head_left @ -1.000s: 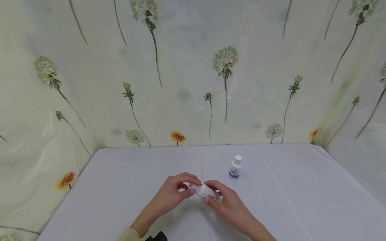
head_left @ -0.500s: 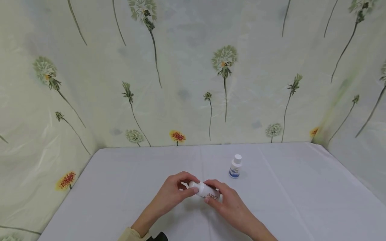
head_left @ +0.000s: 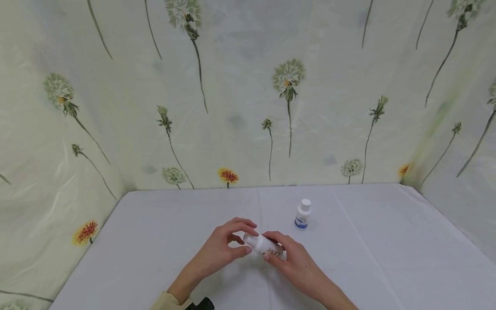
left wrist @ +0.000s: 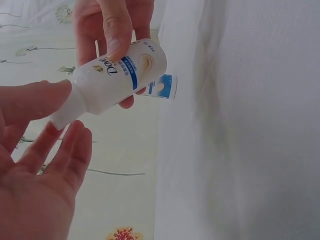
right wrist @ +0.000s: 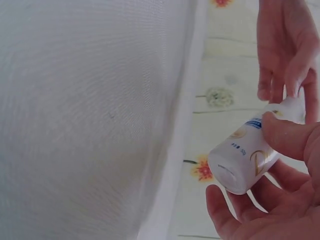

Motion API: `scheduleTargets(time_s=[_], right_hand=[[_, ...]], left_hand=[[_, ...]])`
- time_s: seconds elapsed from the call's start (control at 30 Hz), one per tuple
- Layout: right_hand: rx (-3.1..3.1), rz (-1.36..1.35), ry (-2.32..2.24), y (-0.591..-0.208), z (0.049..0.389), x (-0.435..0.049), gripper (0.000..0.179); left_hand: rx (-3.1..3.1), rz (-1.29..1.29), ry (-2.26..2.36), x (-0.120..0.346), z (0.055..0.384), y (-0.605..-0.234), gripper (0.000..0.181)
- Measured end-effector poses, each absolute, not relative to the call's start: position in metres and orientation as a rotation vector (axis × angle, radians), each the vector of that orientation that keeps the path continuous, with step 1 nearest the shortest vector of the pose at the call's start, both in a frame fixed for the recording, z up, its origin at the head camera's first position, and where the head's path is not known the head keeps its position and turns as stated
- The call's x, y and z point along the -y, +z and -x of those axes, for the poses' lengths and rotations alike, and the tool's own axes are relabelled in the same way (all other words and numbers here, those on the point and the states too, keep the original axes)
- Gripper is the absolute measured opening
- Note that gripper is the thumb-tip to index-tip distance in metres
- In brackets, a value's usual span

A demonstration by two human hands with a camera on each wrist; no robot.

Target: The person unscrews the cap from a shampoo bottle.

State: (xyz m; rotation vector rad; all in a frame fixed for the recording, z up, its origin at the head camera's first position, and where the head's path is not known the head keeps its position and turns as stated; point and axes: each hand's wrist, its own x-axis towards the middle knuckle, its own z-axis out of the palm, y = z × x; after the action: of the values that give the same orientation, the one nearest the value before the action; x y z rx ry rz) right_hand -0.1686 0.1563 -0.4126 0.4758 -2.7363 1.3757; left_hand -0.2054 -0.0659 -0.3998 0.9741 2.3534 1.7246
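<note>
A small white Dove bottle lies tilted between both hands, above the table. Its body is in the grip of my right hand, thumb on the near side and fingers on the far side. The white cap points left. My left hand has its thumb and fingertips around that cap, thumb on one side and a fingertip on the other. In the right wrist view the bottle's round base faces the camera. A second white bottle with a blue lower label stands upright behind my right hand.
A white cloth covers the table. Behind and at both sides hang pale sheets printed with dandelions. A black object shows at my left sleeve.
My left thumb and fingers have spread a little and drawn back along the cap. The right hand keeps its grip on the bottle, and the standing bottle has not moved.
</note>
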Motion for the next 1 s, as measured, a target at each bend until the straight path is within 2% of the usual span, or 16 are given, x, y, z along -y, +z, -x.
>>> scheduleTargets(time_s=[1.0], right_hand=[[2.719,-0.462,1.298,-0.4152,0.1715,-0.1566,0.044]], left_hand=[[-2.385,-0.715,1.696,0.0635,0.2053,-0.4054,0.019]])
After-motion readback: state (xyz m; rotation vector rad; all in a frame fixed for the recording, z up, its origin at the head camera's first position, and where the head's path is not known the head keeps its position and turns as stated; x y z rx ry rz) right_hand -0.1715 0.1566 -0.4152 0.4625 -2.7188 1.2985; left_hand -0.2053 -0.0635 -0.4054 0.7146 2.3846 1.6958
